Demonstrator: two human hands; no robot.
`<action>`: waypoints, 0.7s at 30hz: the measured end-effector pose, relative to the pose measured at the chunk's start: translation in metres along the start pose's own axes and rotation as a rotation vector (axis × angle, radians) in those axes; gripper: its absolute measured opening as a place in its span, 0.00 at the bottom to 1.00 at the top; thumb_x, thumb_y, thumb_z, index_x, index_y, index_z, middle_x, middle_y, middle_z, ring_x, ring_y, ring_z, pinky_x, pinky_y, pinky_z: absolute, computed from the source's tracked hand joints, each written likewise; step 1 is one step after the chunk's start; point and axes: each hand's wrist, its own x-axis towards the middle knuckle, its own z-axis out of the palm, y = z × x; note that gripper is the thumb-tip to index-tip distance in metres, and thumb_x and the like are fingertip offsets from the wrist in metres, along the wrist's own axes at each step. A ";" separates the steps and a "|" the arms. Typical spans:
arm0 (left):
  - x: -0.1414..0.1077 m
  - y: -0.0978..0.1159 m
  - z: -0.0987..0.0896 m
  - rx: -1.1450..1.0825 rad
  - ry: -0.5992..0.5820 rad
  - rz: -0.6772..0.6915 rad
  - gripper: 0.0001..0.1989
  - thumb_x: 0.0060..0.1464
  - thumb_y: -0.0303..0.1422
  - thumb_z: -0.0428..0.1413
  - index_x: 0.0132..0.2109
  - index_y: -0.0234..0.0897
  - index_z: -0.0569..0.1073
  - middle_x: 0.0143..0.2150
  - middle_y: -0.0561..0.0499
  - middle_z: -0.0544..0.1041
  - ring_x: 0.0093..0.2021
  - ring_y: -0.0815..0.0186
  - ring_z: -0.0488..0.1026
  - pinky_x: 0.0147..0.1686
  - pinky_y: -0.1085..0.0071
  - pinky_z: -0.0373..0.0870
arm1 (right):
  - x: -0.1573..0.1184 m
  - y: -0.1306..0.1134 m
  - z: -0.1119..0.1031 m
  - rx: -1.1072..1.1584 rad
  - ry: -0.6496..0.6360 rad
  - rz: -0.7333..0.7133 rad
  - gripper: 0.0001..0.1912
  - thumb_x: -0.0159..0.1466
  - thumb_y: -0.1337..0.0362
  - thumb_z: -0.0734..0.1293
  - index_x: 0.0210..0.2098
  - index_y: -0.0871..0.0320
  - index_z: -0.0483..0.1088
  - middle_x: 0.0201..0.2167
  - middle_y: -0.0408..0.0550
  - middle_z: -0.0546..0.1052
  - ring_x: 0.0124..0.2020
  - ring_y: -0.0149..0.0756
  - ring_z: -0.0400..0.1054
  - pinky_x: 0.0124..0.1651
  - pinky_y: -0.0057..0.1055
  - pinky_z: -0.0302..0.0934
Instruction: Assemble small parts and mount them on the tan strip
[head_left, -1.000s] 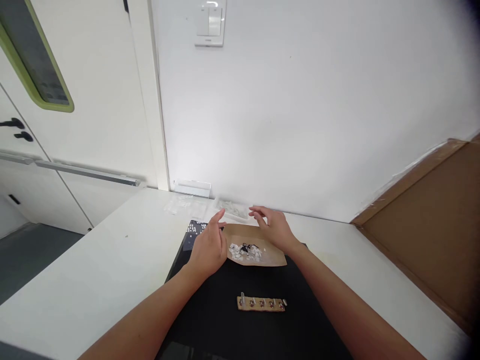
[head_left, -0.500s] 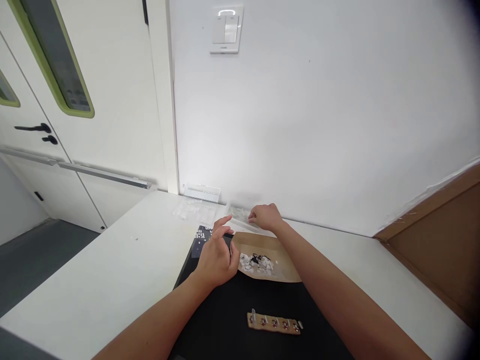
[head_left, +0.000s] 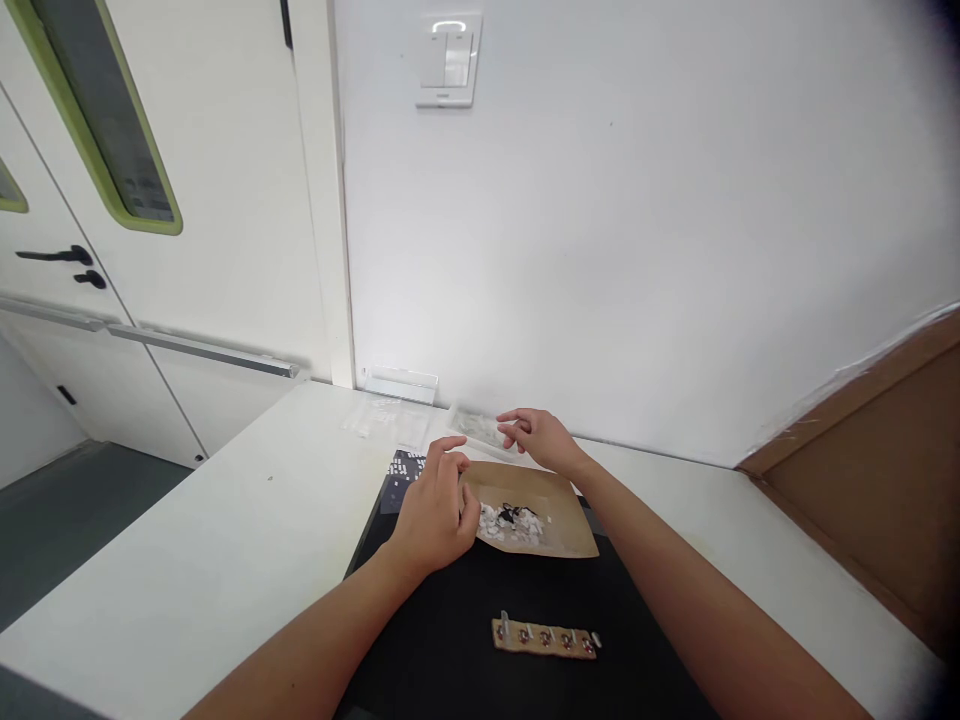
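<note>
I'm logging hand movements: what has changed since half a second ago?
The right hand has drawn back slightly, its bunched fingers now parted near the white container; whether it took anything is unclear. The left hand stays by the brown tray; tray and brown strip are unchanged.

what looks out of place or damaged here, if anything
A tiny scrap lies alone on the white table, well away from the white bits in the brown paper tray. Above the brown panel at right, the white edge looks ragged.
</note>
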 end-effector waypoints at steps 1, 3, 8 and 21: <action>0.000 0.000 0.001 -0.035 -0.004 -0.008 0.16 0.57 0.22 0.52 0.51 0.39 0.64 0.63 0.38 0.66 0.47 0.59 0.76 0.33 0.66 0.74 | -0.011 -0.004 -0.001 0.056 -0.006 -0.018 0.20 0.71 0.51 0.63 0.54 0.58 0.69 0.33 0.47 0.83 0.28 0.32 0.71 0.36 0.30 0.66; 0.001 0.001 0.002 -0.149 -0.033 -0.026 0.15 0.59 0.23 0.52 0.52 0.39 0.67 0.57 0.41 0.71 0.47 0.59 0.75 0.32 0.69 0.74 | -0.036 -0.012 -0.002 0.176 -0.036 -0.049 0.24 0.70 0.45 0.63 0.54 0.57 0.64 0.33 0.46 0.82 0.28 0.32 0.71 0.35 0.30 0.65; 0.000 0.015 0.003 -0.491 -0.196 -0.052 0.15 0.66 0.31 0.53 0.57 0.42 0.74 0.48 0.44 0.76 0.44 0.61 0.74 0.24 0.75 0.68 | -0.096 -0.027 0.003 0.730 -0.231 -0.041 0.26 0.63 0.44 0.72 0.45 0.52 0.56 0.24 0.37 0.76 0.20 0.27 0.63 0.26 0.25 0.56; 0.000 0.021 0.002 -0.436 -0.314 0.237 0.10 0.66 0.37 0.59 0.50 0.47 0.83 0.42 0.48 0.80 0.43 0.63 0.76 0.47 0.62 0.75 | -0.146 -0.016 0.021 0.925 -0.338 -0.072 0.21 0.65 0.49 0.72 0.45 0.53 0.61 0.25 0.40 0.77 0.24 0.30 0.69 0.28 0.27 0.63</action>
